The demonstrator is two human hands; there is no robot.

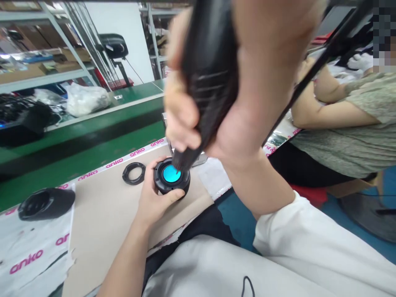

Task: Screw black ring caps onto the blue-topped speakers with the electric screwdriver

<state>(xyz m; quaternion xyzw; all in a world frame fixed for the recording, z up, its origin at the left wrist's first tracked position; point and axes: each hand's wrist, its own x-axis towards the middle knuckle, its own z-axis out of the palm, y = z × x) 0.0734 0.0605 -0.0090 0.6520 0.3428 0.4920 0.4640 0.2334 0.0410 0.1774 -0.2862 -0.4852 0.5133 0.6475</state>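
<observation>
My left hand (154, 197) grips a round black part with a bright blue centre (171, 175), steadying it on the brown cardboard-covered table (102, 214). My right hand (247, 82) is closed around a black powered hand tool (210, 70), held upright close to the camera. The tool's tip touches the blue centre of the round part. A loose black ring (134, 173) lies on the cardboard just left of the part.
A black curved housing (46, 203) rests at the table's left on white "anko" printed wrap (27, 247). A green conveyor belt (77, 140) runs behind. Another person in a grey shirt (349, 123) sits to the right. Metal shelving (40, 45) stands at the back.
</observation>
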